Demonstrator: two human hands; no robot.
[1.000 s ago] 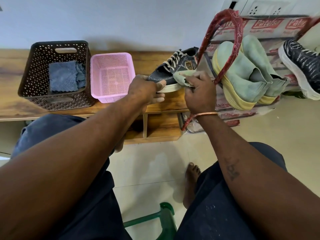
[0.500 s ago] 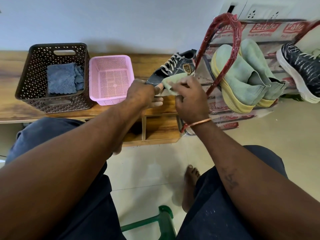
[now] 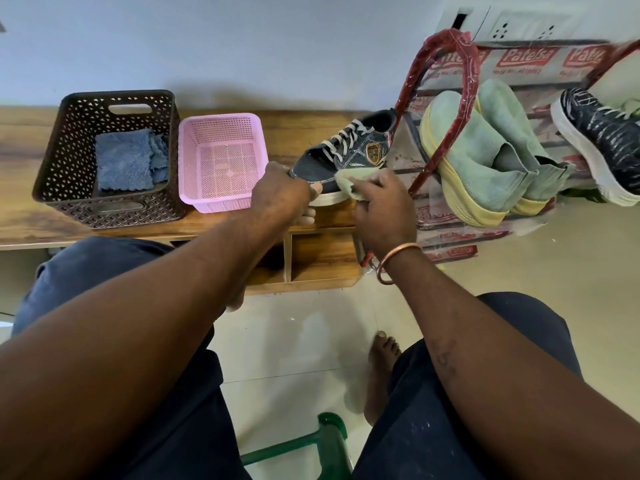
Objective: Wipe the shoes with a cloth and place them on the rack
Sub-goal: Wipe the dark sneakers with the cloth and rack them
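While the left hand grips the toe of the dark shoe and the right hand holds a cloth to its side, the heel points right, toward the rack.

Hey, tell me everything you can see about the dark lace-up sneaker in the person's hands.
The dark sneaker is a low-top in dark, leather-like material with pale stitching, pale laces, a gold crest badge on its side and a white sole. It is upright over the wooden bench, toe pointing left, heel close to the red rack frame. The left hand grips its toe. The right hand presses a pale green cloth against its side near the sole.
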